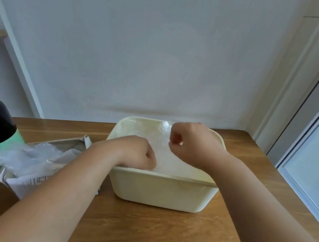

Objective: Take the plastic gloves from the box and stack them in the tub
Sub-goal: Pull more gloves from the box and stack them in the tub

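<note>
Fingers (174, 142) of my right hand (192, 145) are curled tight, pinching a clear glove (163, 142) over the tub (160, 192). Those of my left hand (136, 153) curl down at the near rim; pinching or only pressing, I cannot tell. A pale layer of plastic gloves (176, 165) already lies in the tub, and more spill from the torn box (23, 185) on the bench (136, 232), so I judge the job partway. The held glove seems to run near-left to far-right between my hands; its cuff end I cannot make out.
</note>
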